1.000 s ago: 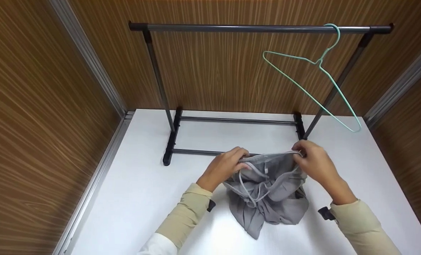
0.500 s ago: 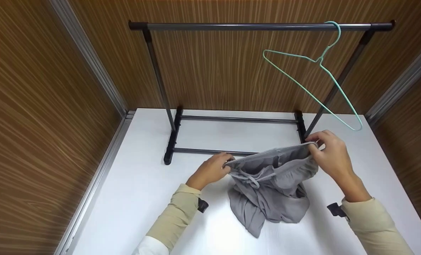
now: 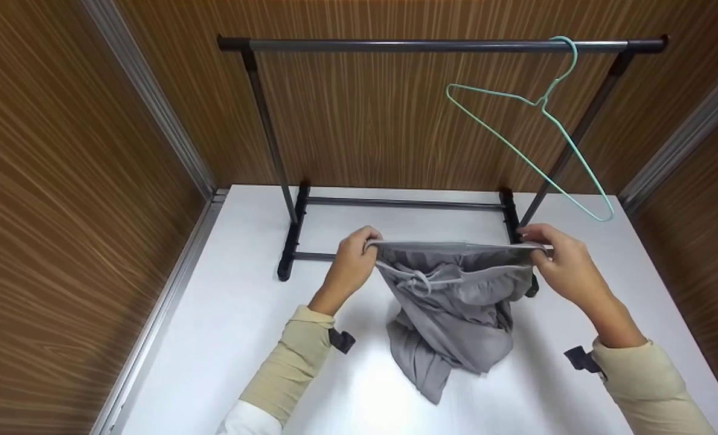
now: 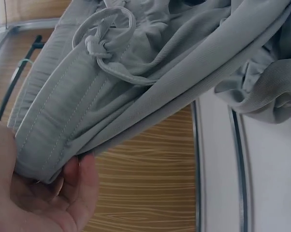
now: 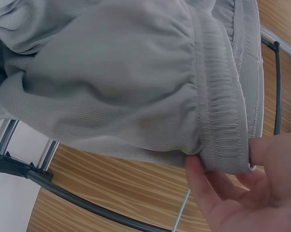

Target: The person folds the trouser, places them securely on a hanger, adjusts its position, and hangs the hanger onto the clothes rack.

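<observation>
Grey drawstring pants (image 3: 449, 314) hang from both hands by an elastic waistband, which is stretched wide between them. My left hand (image 3: 354, 257) pinches the waistband's left end; in the left wrist view its fingers curl under the band, near the tied drawstring (image 4: 99, 46). At the other end my right hand (image 3: 567, 263) grips the band between thumb and fingers, as the right wrist view also shows on the gathered waistband (image 5: 223, 96). The lower part of the pants lies bunched on the white table. Whether they are shorts or full length cannot be told.
A dark metal garment rack (image 3: 395, 46) stands behind the pants, its base on the white table (image 3: 226, 314). On the right of its bar hangs a mint-green hanger (image 3: 516, 151). Wood-grain panels (image 3: 359, 121) enclose the back and sides.
Both hands have moved apart and stretched the waistband. The left hand let go of the bunched drawstring side, shifted left and then rose; the pants' waist is now level and higher.
</observation>
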The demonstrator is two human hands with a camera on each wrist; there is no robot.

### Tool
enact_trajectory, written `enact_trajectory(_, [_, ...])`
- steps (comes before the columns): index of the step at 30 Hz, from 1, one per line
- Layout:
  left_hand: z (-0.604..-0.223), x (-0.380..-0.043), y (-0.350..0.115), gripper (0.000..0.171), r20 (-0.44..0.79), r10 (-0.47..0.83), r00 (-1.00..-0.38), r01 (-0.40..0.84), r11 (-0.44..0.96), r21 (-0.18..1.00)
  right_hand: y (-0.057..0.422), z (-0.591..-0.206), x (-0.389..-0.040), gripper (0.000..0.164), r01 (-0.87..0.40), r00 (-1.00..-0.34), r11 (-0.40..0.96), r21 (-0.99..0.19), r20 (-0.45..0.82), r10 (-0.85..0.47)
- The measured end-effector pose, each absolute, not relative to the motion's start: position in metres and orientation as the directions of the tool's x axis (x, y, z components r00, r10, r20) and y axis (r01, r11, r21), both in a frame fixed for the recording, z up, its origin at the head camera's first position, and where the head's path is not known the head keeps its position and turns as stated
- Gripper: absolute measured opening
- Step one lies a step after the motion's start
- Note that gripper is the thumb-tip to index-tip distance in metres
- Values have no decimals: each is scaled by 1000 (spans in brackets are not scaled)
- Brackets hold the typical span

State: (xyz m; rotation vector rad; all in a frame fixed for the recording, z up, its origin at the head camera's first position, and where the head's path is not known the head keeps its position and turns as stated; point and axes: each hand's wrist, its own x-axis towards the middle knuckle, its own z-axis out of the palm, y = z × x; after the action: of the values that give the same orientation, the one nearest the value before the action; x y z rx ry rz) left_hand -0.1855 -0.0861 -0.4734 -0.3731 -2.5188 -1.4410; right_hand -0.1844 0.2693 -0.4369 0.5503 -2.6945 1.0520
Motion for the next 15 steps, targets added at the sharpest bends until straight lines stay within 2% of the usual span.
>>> enact_trajectory(5, [-460,-184,-90,32,370,98,-924,368,493,789,267,-431,-180,39,-370,-928,649,-665,239,-286])
enact_trajectory(15, [-429,-179,-97,28,426,-70,-902,382,331,863,260,-410,-166,35,-374,-921,546,-750,232,-313])
